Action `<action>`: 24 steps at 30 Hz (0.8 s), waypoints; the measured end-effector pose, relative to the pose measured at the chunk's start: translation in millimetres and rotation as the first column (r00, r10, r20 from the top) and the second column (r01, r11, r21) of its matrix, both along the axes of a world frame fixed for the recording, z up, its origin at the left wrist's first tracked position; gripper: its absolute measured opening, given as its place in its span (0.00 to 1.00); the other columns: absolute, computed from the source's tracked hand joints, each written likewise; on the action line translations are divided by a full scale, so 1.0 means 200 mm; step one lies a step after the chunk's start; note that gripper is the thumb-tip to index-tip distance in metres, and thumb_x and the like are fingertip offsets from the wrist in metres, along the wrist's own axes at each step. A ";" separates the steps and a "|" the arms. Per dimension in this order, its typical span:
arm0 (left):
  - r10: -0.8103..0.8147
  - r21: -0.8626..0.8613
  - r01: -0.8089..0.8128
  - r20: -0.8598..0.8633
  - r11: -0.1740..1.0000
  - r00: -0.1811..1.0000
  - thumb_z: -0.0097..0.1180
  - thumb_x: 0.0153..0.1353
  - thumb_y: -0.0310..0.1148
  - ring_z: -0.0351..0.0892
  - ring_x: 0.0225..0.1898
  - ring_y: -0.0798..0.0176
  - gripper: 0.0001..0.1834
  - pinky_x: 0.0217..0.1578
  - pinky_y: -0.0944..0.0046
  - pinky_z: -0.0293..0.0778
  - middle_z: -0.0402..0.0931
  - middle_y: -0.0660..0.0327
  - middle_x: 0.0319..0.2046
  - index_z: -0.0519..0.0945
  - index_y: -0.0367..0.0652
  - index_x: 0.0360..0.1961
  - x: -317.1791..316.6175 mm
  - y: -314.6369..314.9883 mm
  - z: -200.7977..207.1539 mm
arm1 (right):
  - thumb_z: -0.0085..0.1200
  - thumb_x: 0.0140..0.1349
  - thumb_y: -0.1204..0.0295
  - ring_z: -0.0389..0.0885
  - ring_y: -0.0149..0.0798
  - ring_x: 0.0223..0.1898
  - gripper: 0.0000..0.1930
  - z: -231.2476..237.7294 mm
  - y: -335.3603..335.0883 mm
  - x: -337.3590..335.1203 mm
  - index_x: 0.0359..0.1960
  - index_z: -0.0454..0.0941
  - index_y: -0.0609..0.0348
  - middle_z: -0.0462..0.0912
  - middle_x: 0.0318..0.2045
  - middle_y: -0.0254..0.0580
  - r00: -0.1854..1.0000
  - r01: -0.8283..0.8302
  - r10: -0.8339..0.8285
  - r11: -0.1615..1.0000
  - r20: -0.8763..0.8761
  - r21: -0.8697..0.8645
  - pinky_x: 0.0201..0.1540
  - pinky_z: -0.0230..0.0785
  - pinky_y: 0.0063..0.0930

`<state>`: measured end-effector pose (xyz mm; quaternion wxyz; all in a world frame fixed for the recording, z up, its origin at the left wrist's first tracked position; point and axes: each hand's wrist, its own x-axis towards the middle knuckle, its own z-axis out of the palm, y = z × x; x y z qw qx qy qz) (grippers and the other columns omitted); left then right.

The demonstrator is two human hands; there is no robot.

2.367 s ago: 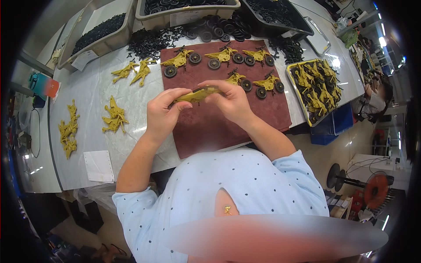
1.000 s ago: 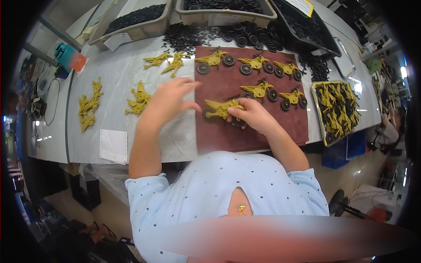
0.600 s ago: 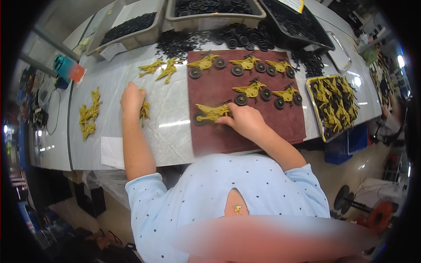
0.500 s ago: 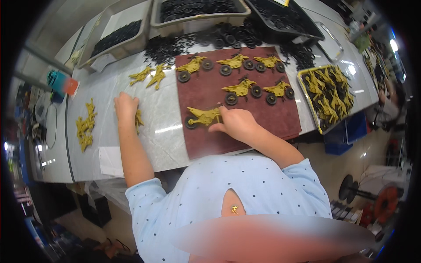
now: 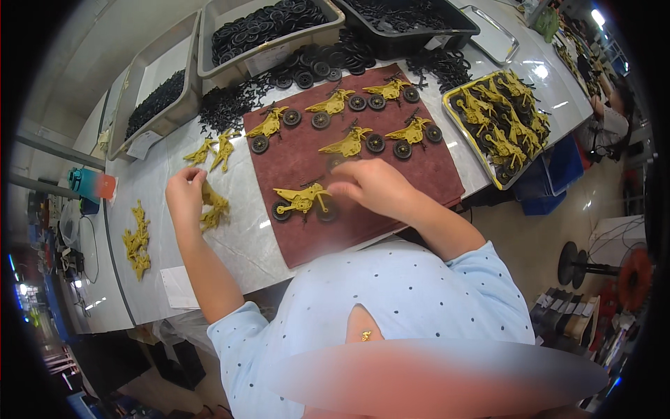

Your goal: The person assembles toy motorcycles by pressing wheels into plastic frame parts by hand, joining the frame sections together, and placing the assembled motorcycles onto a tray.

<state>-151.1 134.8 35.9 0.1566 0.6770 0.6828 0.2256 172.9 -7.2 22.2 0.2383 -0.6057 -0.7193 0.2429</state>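
Observation:
My left hand (image 5: pixel 185 202) is over the pale table, its thumb and fingers pinched on the upper end of a yellow toy motorbike body (image 5: pixel 215 208), which is slightly blurred. My right hand (image 5: pixel 377 184) hovers above the maroon cloth (image 5: pixel 363 209), fingers loosely apart with nothing visible between them. Just left of its fingertips lies a yellow toy motorbike (image 5: pixel 301 200) with a black wheel at each end. Beyond it, several finished-looking yellow motorbikes (image 5: pixel 345 142) lie in two rows; my right hand partly hides a wheel of the nearest one.
Loose yellow bodies (image 5: pixel 137 241) lie at the left, with two more (image 5: pixel 222 150) beyond my left hand. Bins of black wheels (image 5: pixel 265 24) and small black parts (image 5: pixel 157 105) line the back. A yellow-rimmed tray (image 5: pixel 499 183) of motorbikes stands right. A teal bottle (image 5: pixel 84 183) is far left.
My right hand has come off the near motorbike, showing its front wheel. My left fingers have closed on the yellow body beside them. The whole view has turned and shifted.

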 end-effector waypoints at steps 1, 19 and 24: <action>0.001 0.000 -0.001 0.001 1.000 1.000 0.60 0.55 0.31 0.80 0.34 0.50 0.09 0.37 0.58 0.74 0.82 0.52 0.35 0.83 0.36 0.33 0.05 -0.03 0.03 | 0.58 0.60 0.57 0.83 0.48 0.35 0.19 0.01 0.02 0.02 0.44 0.81 0.60 0.83 0.32 0.52 0.981 0.003 -0.004 1.000 -0.194 -0.002 0.37 0.73 0.38; -0.284 0.163 0.252 0.759 0.954 0.586 0.59 0.64 0.34 0.71 0.20 0.74 0.10 0.20 0.74 0.66 0.74 0.65 0.20 0.79 0.37 0.32 0.89 -0.30 0.11 | 0.52 0.67 0.65 0.79 0.28 0.41 0.17 0.04 0.15 0.25 0.52 0.74 0.64 0.81 0.41 0.37 0.616 -0.027 -0.086 0.991 -0.783 -0.130 0.42 0.72 0.20; 0.119 -0.203 0.370 0.964 0.906 0.237 0.58 0.64 0.34 0.74 0.19 0.71 0.11 0.13 0.75 0.65 0.75 0.62 0.23 0.72 0.37 0.32 0.95 -0.29 -0.03 | 0.54 0.67 0.67 0.78 0.26 0.36 0.16 -0.02 0.14 0.32 0.50 0.74 0.65 0.81 0.38 0.36 0.539 -0.086 -0.080 0.985 -0.838 -0.149 0.38 0.71 0.20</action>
